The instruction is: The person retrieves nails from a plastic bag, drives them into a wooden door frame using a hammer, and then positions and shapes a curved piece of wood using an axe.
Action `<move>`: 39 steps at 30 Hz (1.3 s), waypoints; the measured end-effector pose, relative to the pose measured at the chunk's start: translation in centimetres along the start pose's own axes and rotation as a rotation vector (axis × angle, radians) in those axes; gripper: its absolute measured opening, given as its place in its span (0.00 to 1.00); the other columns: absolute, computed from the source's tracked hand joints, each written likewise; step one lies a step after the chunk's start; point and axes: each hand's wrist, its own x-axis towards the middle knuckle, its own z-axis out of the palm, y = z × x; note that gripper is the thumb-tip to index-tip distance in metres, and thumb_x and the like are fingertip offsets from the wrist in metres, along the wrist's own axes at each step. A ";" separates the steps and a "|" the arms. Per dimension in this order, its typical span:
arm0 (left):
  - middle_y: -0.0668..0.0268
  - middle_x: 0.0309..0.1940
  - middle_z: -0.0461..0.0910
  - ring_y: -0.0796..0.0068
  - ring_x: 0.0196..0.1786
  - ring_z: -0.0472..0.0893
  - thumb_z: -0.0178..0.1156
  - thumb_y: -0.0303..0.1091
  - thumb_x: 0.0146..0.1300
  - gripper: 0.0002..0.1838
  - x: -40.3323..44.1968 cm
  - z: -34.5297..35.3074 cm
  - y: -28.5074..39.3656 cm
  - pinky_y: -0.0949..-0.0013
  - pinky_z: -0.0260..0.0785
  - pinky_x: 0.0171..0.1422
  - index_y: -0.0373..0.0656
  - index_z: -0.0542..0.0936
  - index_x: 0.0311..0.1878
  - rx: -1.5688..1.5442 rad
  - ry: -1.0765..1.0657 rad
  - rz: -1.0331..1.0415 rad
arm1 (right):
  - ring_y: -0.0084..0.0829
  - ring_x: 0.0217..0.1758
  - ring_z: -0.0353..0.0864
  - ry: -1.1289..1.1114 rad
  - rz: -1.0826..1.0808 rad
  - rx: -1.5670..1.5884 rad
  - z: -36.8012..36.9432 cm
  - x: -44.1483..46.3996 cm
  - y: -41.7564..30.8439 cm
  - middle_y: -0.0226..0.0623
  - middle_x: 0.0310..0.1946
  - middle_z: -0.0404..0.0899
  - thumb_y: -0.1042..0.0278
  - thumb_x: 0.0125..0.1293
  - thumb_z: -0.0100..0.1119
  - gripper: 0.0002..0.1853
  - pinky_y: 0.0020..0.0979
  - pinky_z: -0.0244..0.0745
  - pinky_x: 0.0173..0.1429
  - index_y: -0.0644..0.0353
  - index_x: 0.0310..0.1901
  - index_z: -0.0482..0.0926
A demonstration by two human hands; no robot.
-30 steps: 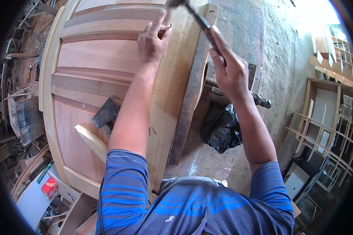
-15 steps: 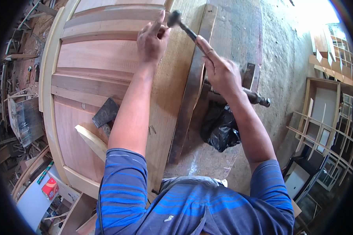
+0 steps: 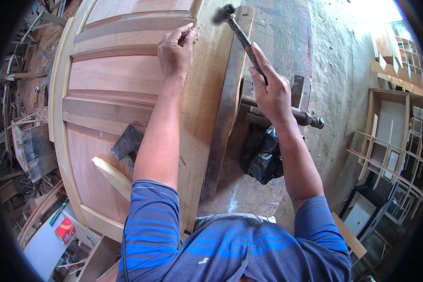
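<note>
At upper centre, right hand [image 3: 273, 96] is gripping the hammer [image 3: 245, 40] and left hand [image 3: 175, 52] is pinching a probable nail [image 3: 194, 29] (too small for certainty) by the pale board [image 3: 204, 84], a steady pinch likely serving best.

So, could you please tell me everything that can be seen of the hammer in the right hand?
The hammer has a dark, metal-looking head and a slim, dark handle with reddish-brown patches that look worn. The right hand grips the handle's lower part and hides its end. From there, the handle slants up and left in the picture. The head appears over the pale wooden board, apart from the left hand. One end of the head is blurred, so its exact shape is unclear.
</note>
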 end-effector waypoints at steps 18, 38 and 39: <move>0.70 0.43 0.96 0.71 0.46 0.93 0.79 0.36 0.69 0.26 -0.1 0.1 -0.8 0.61 0.85 0.59 0.63 0.89 0.70 0.241 0.044 0.257 | 0.45 0.30 0.89 -0.082 -0.122 -0.151 0.7 2.9 -1.4 0.45 0.35 0.90 0.63 0.83 0.66 0.32 0.45 0.82 0.40 0.32 0.84 0.74; 0.77 0.42 0.95 0.73 0.52 0.88 0.77 0.41 0.72 0.40 -0.3 -0.2 -0.7 0.58 0.73 0.74 0.64 0.73 0.86 0.218 -0.082 0.132 | 0.38 0.29 0.91 0.209 -0.378 0.061 0.2 3.0 -1.8 0.41 0.55 0.95 0.67 0.83 0.65 0.32 0.43 0.90 0.42 0.42 0.85 0.73; 0.78 0.43 0.95 0.73 0.51 0.88 0.76 0.41 0.72 0.41 -0.2 -0.1 -0.8 0.59 0.73 0.74 0.63 0.72 0.86 0.226 -0.076 0.136 | 0.38 0.33 0.94 0.209 -0.441 0.063 1.1 3.3 -1.2 0.40 0.50 0.96 0.67 0.83 0.65 0.31 0.41 0.90 0.43 0.45 0.84 0.74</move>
